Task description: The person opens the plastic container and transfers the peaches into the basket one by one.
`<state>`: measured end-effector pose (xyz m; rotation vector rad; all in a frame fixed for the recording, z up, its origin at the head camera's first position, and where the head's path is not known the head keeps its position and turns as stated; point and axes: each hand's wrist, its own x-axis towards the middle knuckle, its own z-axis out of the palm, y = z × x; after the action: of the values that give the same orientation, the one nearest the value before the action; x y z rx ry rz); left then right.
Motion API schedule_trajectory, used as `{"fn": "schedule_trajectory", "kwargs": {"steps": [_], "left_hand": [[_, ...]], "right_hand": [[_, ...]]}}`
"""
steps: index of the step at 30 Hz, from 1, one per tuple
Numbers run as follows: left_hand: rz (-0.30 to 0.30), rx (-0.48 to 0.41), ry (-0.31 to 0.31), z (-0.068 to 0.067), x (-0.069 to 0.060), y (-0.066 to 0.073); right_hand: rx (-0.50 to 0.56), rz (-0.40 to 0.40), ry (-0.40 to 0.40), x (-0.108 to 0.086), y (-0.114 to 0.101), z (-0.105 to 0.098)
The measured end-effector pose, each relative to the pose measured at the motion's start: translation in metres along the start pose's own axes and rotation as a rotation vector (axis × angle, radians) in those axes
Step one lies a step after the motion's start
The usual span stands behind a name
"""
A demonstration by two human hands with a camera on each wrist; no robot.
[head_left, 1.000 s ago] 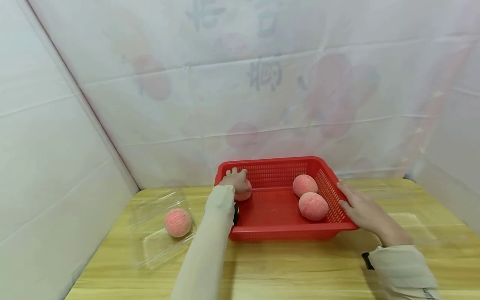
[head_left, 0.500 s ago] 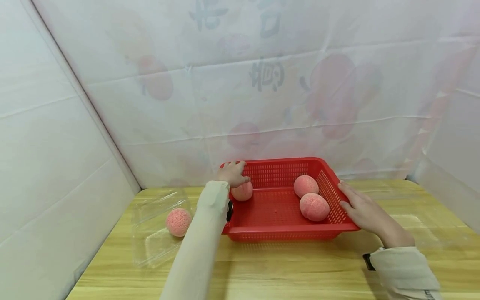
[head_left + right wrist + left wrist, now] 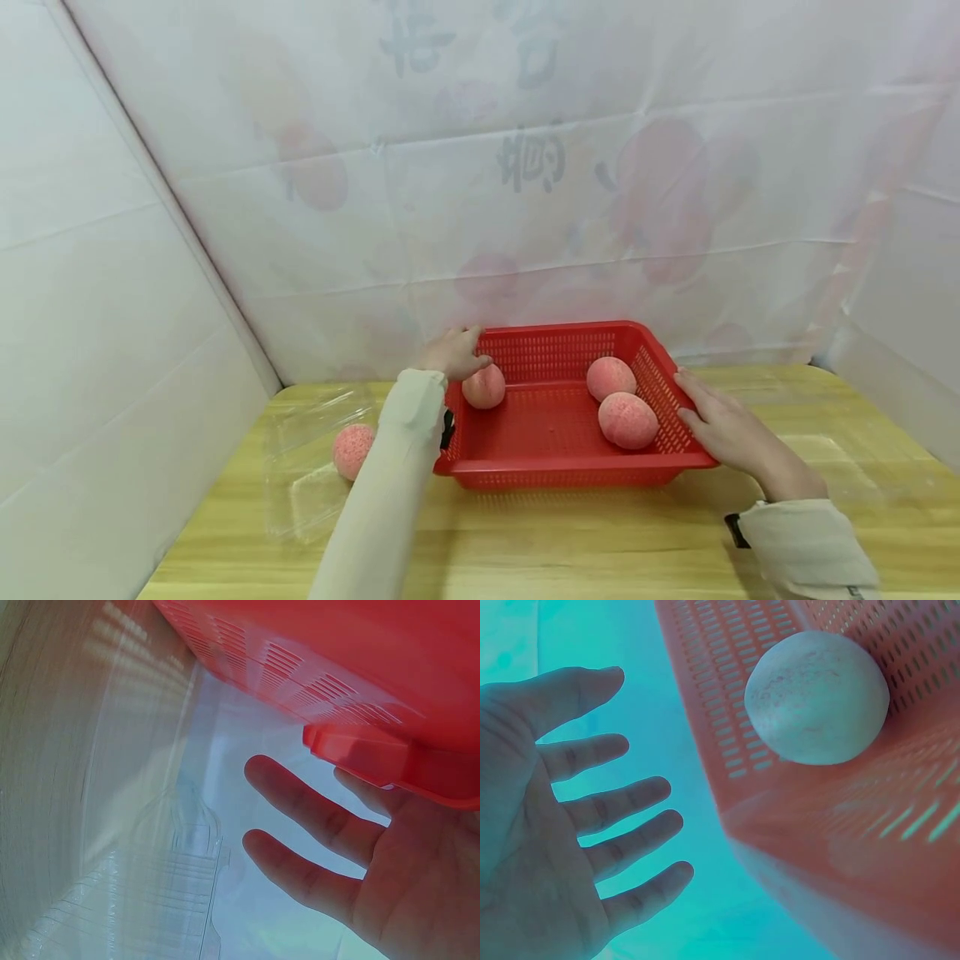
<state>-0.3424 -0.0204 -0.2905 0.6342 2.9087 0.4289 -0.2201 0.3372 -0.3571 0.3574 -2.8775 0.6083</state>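
Inside the red plastic basket [image 3: 577, 463], a pink peach [image 3: 483, 387] lies in the left back corner. My left hand [image 3: 450, 353] is over the left rim, near that peach, and in the left wrist view its fingers [image 3: 634, 796] are spread and hold nothing. At the other end my right hand [image 3: 731, 425] holds the right rim, with the thumb at the rim and several fingers [image 3: 296, 802] extended outside the basket wall. Two peaches, a rear one [image 3: 611, 379] and a front one [image 3: 628, 421], lie at the basket's right side.
A clear plastic tray [image 3: 300, 500] with one peach [image 3: 351, 452] in it stands left of the basket, partly behind my left sleeve. Another clear tray [image 3: 832, 454] lies to the right. A white printed sheet [image 3: 420, 225] hangs behind the wooden table [image 3: 570, 542].
My left hand has let go of the peach in the left back corner and moved up and left to the rim. The right hand has stayed at the right rim.
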Motion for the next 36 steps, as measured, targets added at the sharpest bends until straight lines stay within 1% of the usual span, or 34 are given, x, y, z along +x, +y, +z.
{"fn": "schedule_trajectory", "kwargs": {"steps": [5,7,12,15,19,23,27,36], "left_hand": [[0.008,0.029,0.007,-0.004,-0.005,-0.003],[0.001,0.035,0.009,-0.007,-0.007,-0.004],[-0.055,0.035,0.022,-0.009,-0.014,-0.009],[-0.073,0.038,0.030,-0.009,-0.017,-0.011],[-0.060,0.070,0.043,-0.010,-0.021,-0.013],[-0.046,0.098,0.050,-0.010,-0.023,-0.015],[-0.049,0.093,0.050,-0.010,-0.025,-0.019],[-0.041,0.094,0.056,-0.010,-0.032,-0.025]], "right_hand": [[0.002,0.002,0.008,0.000,-0.001,0.001],[0.000,-0.004,0.016,0.000,-0.001,0.000],[-0.002,-0.011,0.020,0.002,-0.002,0.000],[-0.003,-0.012,0.018,0.002,-0.003,0.000],[-0.005,-0.011,0.021,0.001,-0.002,0.000],[0.003,0.007,0.003,0.000,-0.002,0.000],[0.009,0.015,-0.008,0.000,-0.001,0.000],[0.012,0.009,0.000,0.000,0.000,0.001]]}}
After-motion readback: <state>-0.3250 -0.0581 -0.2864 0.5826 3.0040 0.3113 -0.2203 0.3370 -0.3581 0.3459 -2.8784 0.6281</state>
